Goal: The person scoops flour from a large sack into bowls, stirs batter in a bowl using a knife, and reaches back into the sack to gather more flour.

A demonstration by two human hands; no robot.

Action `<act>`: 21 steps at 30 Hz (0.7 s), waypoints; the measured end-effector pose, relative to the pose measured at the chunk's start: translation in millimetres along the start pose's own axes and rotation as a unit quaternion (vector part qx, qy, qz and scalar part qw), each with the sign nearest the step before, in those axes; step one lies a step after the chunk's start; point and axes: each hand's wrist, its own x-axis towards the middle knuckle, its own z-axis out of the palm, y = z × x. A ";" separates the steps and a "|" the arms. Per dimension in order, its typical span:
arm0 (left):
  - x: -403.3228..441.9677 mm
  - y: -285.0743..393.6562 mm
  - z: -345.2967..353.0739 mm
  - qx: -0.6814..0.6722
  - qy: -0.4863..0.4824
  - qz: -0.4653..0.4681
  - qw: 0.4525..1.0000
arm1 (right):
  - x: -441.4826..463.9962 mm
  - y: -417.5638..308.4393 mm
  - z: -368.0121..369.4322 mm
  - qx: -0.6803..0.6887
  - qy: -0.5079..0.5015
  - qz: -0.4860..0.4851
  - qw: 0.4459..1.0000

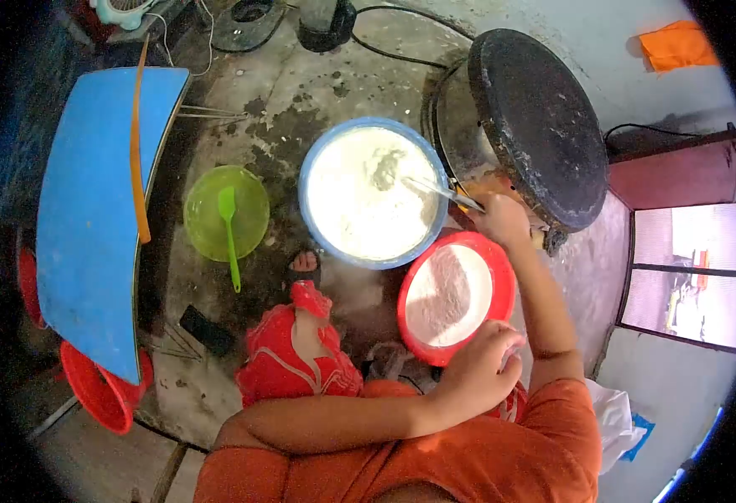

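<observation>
My right hand (pixel 502 220) is closed around the handle of a long metal utensil (pixel 443 191). Its far end rests in a pale, whitish mixture (pixel 359 205) inside a blue-rimmed basin (pixel 307 230); the kind of utensil is hard to make out. Just below, a red basin (pixel 506 289) holds white powder (pixel 443 293). My left hand (pixel 481 365) is over the near edge of that red basin with its fingers curled in; whatever they may hold is hidden.
A large round black griddle (pixel 544 130) stands at the upper right. To the left are a lime-green bowl (pixel 204 226) with a green spatula (pixel 228 218) across it, a blue tabletop (pixel 91 218) with an orange strip (pixel 137 151), a red bucket (pixel 99 394) and a dark phone-like slab (pixel 206 329).
</observation>
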 end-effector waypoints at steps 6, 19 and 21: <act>0.5 3.9 -3.4 -0.018 -0.024 -0.027 0.999 | -6.6 4.0 -11.0 -0.092 0.018 -0.044 0.995; -1.5 -3.3 6.3 -0.004 -0.014 -0.014 1.000 | 16.3 -27.2 36.5 0.034 0.031 -0.031 0.998; -0.6 -3.4 3.3 -0.004 -0.018 -0.009 1.000 | 2.2 -20.0 8.0 -0.005 0.031 -0.023 0.999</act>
